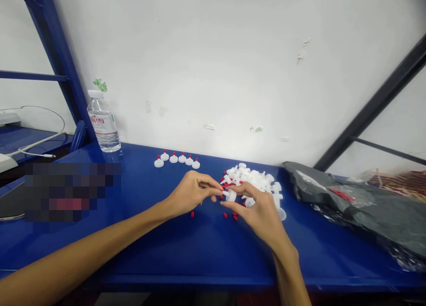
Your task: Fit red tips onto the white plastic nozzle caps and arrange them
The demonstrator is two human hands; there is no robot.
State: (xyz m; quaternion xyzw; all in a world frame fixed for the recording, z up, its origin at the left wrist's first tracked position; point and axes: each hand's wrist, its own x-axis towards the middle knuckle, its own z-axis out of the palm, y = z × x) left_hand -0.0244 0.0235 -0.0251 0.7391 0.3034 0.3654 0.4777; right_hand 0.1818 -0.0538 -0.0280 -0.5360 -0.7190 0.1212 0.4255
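Observation:
Between thumb and fingers, my right hand [258, 208] holds a white nozzle cap [230, 195] on its side, the spout pointing left. My left hand [195, 192] pinches a small red tip cap [222, 192] at the end of that spout; how far it sits on the spout I cannot tell. Just behind my right hand lies a heap of white nozzle caps [258, 179], with red tip caps [235, 216] scattered around and in front of it. Several white nozzle caps with red tips [173, 157] stand upright in a loose row at the back.
A water bottle [104, 124] stands at the back left of the blue table [186, 261]. Grey plastic bags [362, 208] lie along the right side. A white cable [36, 144] and a blurred-out item [69, 195] are at the left. The wall rises directly behind.

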